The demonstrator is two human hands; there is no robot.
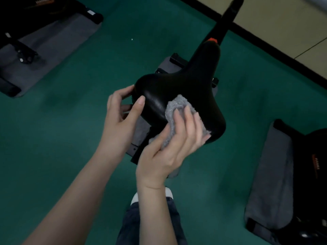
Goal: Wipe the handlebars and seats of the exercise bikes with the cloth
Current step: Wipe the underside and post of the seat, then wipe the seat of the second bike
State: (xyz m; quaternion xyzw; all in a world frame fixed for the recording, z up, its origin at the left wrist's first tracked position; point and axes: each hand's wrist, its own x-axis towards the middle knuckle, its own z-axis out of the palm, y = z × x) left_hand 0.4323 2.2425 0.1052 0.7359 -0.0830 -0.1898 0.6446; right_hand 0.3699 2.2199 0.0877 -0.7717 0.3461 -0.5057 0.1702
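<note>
**Seat** (185,82): black, glossy, wide at the rear and narrow at the nose. It is seen from above at the centre of the head view, with the nose pointed up and to the right. An orange knob (212,40) is seen just beyond the nose, on the black frame tube (227,16).

**Cloth** (175,107): grey and fluffy. It is bunched on the rear part of the seat, right of a light streak on the surface, and is partly hidden under the fingers.

**Left hand** (120,114): clamped on the seat's rear left edge. The thumb is laid on top and the fingers are curled round the side.

**Right hand** (169,149): laid over the cloth with the fingers nearly straight. The cloth is pressed onto the seat and the thumb is set against its left side. The two hands are held near each other, not touching.

**Floor** (88,85): green.

**Grey mat** (141,128): seen below the seat.

**Neighbouring bikes:** one is seen at upper left (23,15) and one at the right edge (309,165), each on its own grey mat.

**Below the arms:** a dark trouser leg (131,223) and a white shoe tip (135,198) are seen.
</note>
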